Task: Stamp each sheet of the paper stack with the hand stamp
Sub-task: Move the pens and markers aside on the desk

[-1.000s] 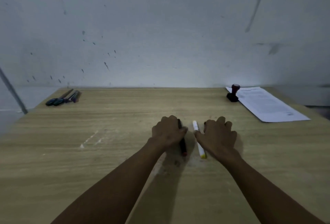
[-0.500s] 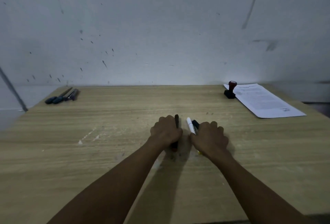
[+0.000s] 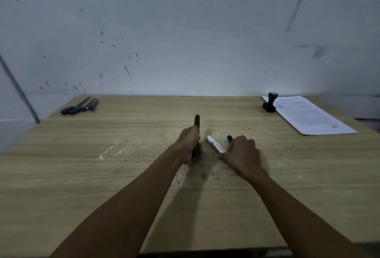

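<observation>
Hand stamp (image 3: pixel 269 102) and paper stack (image 3: pixel 308 115) sit at 2 o'clock on the counter (image 3: pixel 82 175), nearer the right hand (image 3: pixel 243 153), whose grip holds markers; left hand (image 3: pixel 190 143) grips a black marker (image 3: pixel 197 121).

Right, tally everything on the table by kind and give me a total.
Markers: 3 (black marker in the left hand, second black marker in the right hand, white marker between them)
Hand stamp: 1
Paper stack: 1
Tools at the far left: clustered, count unclear
Total: 5, plus the tools
</observation>
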Motion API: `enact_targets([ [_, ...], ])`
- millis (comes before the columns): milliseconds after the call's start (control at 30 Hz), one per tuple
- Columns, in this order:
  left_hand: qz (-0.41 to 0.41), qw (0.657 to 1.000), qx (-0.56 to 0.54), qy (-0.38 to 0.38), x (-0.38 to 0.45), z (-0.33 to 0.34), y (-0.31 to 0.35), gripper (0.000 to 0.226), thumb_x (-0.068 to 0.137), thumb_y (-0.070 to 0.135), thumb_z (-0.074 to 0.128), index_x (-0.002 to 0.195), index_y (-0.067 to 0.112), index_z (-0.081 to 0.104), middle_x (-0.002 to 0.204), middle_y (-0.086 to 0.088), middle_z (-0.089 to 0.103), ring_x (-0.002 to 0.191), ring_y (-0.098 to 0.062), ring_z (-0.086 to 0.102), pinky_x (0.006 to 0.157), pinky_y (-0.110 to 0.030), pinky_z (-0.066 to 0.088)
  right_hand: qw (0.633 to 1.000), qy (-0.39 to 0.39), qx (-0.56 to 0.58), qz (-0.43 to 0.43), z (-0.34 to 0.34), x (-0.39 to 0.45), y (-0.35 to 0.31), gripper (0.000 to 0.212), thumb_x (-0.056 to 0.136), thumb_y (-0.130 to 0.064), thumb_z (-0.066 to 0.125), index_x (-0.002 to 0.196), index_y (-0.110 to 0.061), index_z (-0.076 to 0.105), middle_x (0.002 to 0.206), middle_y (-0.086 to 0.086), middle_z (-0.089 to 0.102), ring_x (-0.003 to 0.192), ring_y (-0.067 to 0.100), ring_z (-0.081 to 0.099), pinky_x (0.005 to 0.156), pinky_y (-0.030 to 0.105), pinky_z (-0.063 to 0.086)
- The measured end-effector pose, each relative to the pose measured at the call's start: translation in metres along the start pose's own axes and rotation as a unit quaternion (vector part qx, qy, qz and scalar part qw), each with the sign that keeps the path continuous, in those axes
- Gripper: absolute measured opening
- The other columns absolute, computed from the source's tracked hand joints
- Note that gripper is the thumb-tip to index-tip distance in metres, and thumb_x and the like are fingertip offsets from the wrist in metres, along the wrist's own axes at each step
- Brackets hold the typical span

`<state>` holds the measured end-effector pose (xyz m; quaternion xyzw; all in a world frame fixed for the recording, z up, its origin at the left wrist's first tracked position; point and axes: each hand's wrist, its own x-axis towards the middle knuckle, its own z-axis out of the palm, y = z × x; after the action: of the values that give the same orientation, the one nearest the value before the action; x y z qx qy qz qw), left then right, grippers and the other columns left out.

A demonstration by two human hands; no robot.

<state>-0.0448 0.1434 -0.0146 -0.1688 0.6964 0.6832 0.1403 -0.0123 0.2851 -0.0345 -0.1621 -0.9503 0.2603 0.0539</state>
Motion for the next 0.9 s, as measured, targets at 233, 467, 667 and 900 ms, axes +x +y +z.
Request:
enact_targets([
  [233, 0.018, 1.000, -0.009, 0.000, 0.002, -0.018, -0.003, 0.027, 0.089, 0.031, 0.060, 0.079, 0.007, 0.052, 0.056, -0.003, 0.037, 0.040, -0.014, 0.033, 0.042, -0.020, 0.025, 0.997, 0.002, 0.079, -0.023, 0.005, -0.001, -0.011, 0.031, 0.074, -0.037, 0.078, 0.090, -0.011, 0.072, 0.087, 0.009, 0.069, 0.075, 0.024, 0.067, 0.066, 0.035, 0.056],
  [467, 0.072, 0.997, -0.003, -0.006, 0.004, -0.052, 0.004, 0.037, 0.084, 0.022, 0.072, 0.102, -0.009, 0.065, 0.082, -0.018, 0.067, 0.039, -0.013, 0.038, 0.040, -0.021, 0.030, 0.976, 0.019, 0.198, -0.091, 0.025, -0.010, -0.066, 0.029, 0.073, -0.035, 0.081, 0.055, -0.015, 0.070, 0.058, -0.002, 0.065, 0.064, 0.017, 0.065, 0.058, 0.031, 0.049],
  [667, 0.087, 0.996, 0.002, 0.014, 0.012, -0.105, 0.014, 0.014, 0.088, 0.012, 0.064, 0.089, -0.001, 0.062, 0.069, -0.012, 0.059, 0.039, -0.012, 0.040, 0.039, -0.020, 0.029, 0.965, -0.010, 0.222, -0.139, 0.045, -0.017, -0.118, 0.032, 0.074, -0.037, 0.082, 0.056, -0.013, 0.071, 0.057, -0.001, 0.066, 0.062, 0.015, 0.064, 0.061, 0.036, 0.054],
  [900, 0.121, 0.982, 0.018, 0.145, 0.045, -0.192, 0.030, 0.021, 0.089, 0.013, 0.062, 0.085, -0.007, 0.066, 0.070, -0.017, 0.068, 0.041, -0.017, 0.049, 0.044, -0.023, 0.036, 0.958, -0.082, 0.229, -0.154, 0.079, 0.001, -0.181, 0.024, 0.085, -0.003, 0.051, 0.086, 0.005, 0.073, 0.096, 0.020, 0.071, 0.089, 0.029, 0.066, 0.079, 0.043, 0.056],
])
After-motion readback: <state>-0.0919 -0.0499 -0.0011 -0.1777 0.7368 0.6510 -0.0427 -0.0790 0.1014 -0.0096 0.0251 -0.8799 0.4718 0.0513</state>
